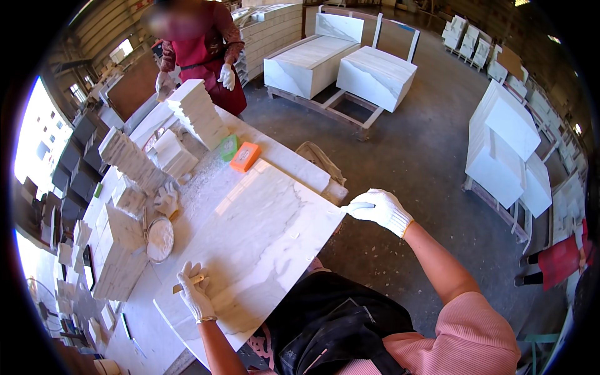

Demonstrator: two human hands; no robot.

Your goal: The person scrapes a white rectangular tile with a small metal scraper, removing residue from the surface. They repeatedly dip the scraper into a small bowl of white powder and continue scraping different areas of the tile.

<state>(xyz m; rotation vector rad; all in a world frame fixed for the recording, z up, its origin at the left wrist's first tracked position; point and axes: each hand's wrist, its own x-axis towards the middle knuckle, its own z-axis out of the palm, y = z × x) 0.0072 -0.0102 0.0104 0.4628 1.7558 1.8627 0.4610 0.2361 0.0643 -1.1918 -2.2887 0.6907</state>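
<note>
Looks like steadying the marble slab (265, 228): left hand (196, 294) clasps a yellowish strip (197, 279), can't tell right hand's (382, 211) grip, next needs even support.

The slab (275, 228) looks like white marble with grey veining, its smooth, polished face glossy enough to give back a pale reflection. On the left hand (196, 294) and right hand (378, 211) are matt white gloves of knitted cloth. The stacked pieces (199, 115) look like stone too, with uneven, rough-looking sides, and fine white powder (161, 239) fills a bowl. The apron (344, 315) is dull black cloth, the sleeve (478, 334) ribbed pink fabric, and the floor (431, 156) matt, dark and concrete-like, flecked with pale bits
</note>
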